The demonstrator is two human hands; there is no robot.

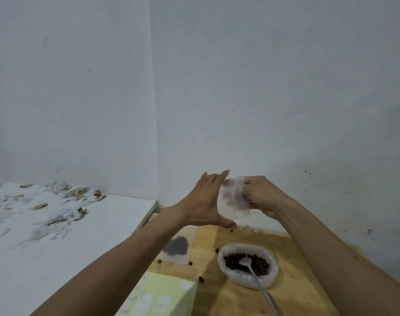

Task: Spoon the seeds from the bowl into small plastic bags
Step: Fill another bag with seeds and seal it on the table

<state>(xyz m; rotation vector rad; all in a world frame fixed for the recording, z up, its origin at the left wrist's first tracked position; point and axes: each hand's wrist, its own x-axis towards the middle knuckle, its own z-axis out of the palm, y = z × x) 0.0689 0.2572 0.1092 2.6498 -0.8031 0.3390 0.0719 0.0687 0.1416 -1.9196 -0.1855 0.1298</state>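
Observation:
I hold a small clear plastic bag (232, 201) up in front of the wall, above the wooden table (297, 290). My left hand (206, 201) lies flat against the bag's left side with straight fingers and the thumb under its lower edge. My right hand (260, 195) pinches the bag's right side with curled fingers. Below, a white bowl-like container (226, 267) holds dark brown seeds (234, 262). A metal spoon (258, 281) rests in it, handle pointing toward me. A filled bag of dark seeds (177, 247) lies flat to the left.
Several loose seeds (201, 279) are scattered on the wood. A pale yellow box (162, 295) sits at the near edge. A white surface (80, 247) on the left carries torn paper scraps (57, 201). White walls close the corner behind.

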